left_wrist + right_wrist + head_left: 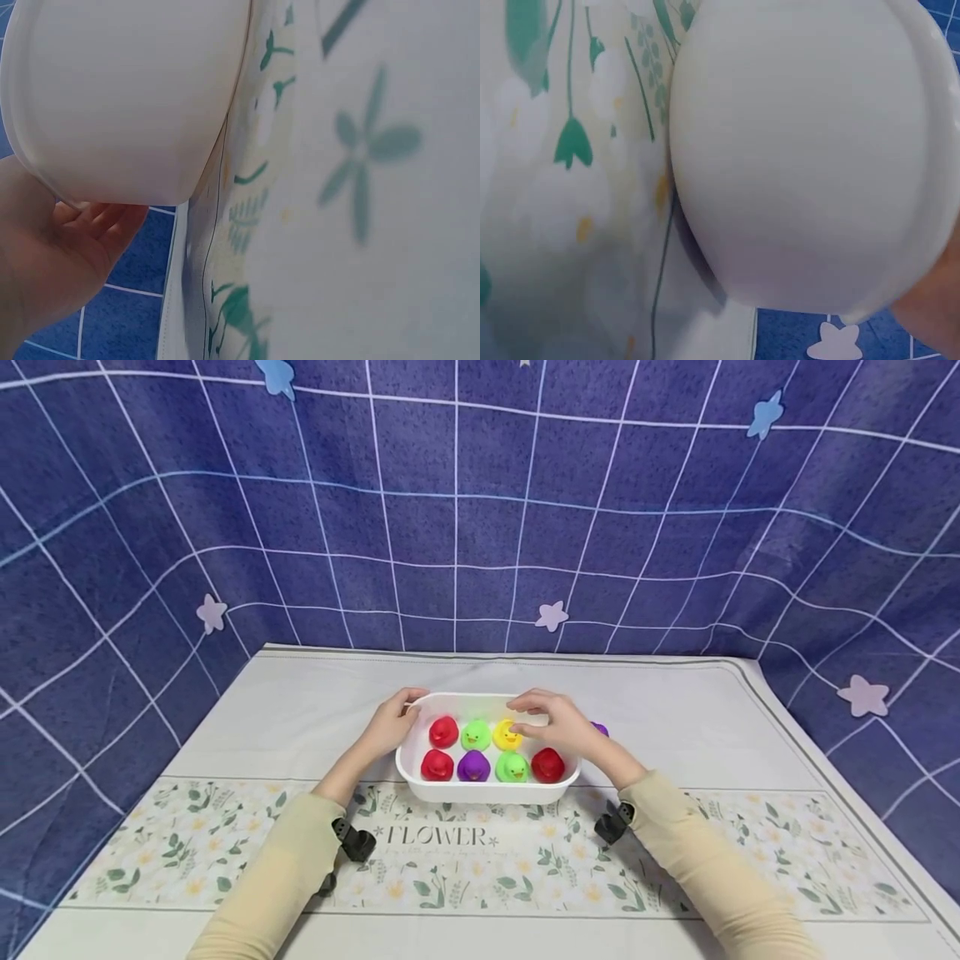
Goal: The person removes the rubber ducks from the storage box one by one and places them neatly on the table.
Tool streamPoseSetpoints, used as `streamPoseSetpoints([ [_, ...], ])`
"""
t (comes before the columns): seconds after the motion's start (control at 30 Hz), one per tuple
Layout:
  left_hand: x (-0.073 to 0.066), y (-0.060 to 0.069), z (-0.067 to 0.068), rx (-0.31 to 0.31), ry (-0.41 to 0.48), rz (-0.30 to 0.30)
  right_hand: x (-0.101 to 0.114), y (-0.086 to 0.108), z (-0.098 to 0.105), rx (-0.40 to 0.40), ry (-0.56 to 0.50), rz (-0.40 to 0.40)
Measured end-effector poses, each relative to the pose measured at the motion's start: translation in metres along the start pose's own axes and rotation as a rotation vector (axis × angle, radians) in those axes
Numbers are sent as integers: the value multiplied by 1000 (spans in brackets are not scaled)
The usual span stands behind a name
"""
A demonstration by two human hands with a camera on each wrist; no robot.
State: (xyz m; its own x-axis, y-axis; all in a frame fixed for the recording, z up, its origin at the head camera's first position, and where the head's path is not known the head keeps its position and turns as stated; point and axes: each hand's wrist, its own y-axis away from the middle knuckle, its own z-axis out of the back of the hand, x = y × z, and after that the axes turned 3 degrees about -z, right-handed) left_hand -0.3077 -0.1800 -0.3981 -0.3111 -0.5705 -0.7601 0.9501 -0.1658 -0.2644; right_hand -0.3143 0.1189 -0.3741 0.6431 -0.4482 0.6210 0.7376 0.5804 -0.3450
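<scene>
A white tub [487, 792] holds several toy ducks in two rows, among them a yellow duck [507, 736], a purple duck [474, 767] and a green duck [513, 767]. My left hand [388, 723] grips the tub's left end, thumb over the rim; in the left wrist view the hand [67, 255] curls round the tub wall [127, 105]. Above the tub's right part is my right hand [558, 720], fingers and thumb apart, thumb tip by the yellow duck, no object seen between them. The tub wall [802, 165] mostly hides that hand [934, 300] in the right wrist view.
Another purple duck [600, 727] lies outside the tub at its right, partly hidden by my right hand. A floral strip [247, 852] crosses the white tablecloth [300, 693] in front of the tub. A blue curtain [420, 527] with stars hangs behind the table.
</scene>
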Motion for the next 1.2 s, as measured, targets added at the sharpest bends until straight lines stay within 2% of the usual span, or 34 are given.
streamPoseSetpoints([
  [0.3, -1, -2, -4, -2, 4, -14, -6, 0, -7, 3, 20, -11],
  [0.57, 0, -1, 0, 4, -9, 0, -2, -1, -13, 7, 59, -28],
  [0.83, 1, 1, 4, -3, -22, -2, -2, -5, -18, 8, 129, -54],
  [1.0, 0, 2, 3, -1, -13, 0, -1, -6, -17, 26, 164, -83],
  [1.2, 0, 1, 0, 0, -11, 2, 0, -4, -15, 58, 227, -79],
])
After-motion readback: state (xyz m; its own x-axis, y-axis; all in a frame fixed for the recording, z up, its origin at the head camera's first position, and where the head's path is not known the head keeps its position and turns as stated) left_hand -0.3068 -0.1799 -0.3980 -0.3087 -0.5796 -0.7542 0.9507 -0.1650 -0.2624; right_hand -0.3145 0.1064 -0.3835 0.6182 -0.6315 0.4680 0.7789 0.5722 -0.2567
